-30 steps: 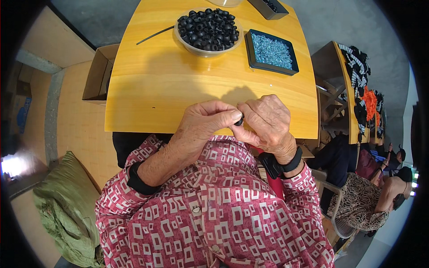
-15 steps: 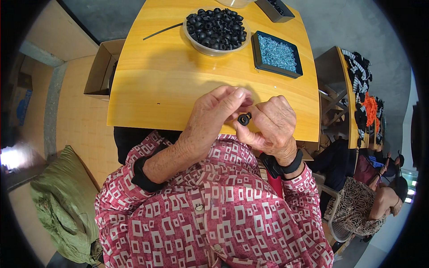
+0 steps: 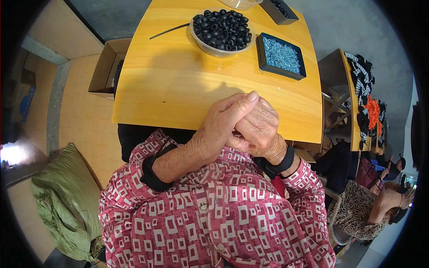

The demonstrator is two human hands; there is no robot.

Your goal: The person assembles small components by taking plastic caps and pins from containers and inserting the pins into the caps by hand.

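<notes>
Above the near edge of the table, my left hand [image 3: 223, 119] is pressed against my right hand [image 3: 261, 124], its thumb lying along the top. Both are closed, with the right hand's fingers curled in toward the left palm. Whatever sits between them is hidden. Farther off on the table, a clear plastic bowl [image 3: 218, 52] is heaped with small hollow black rounded parts [image 3: 222, 29]. To its right lies a black tray [image 3: 280, 71] full of tiny shiny blue-grey pieces [image 3: 280, 53].
A thin black rod [image 3: 169, 31] sticks out left of the bowl. At the far edge stand another clear container [image 3: 241, 3] and a dark box [image 3: 279, 13]. A cardboard box [image 3: 102, 71] and a green sack [image 3: 67, 201] are at left. Another person [image 3: 366, 205] sits at right.
My hands have come together, and the black ring-like part that showed at my right fingertips is now hidden. The view has shifted slightly.
</notes>
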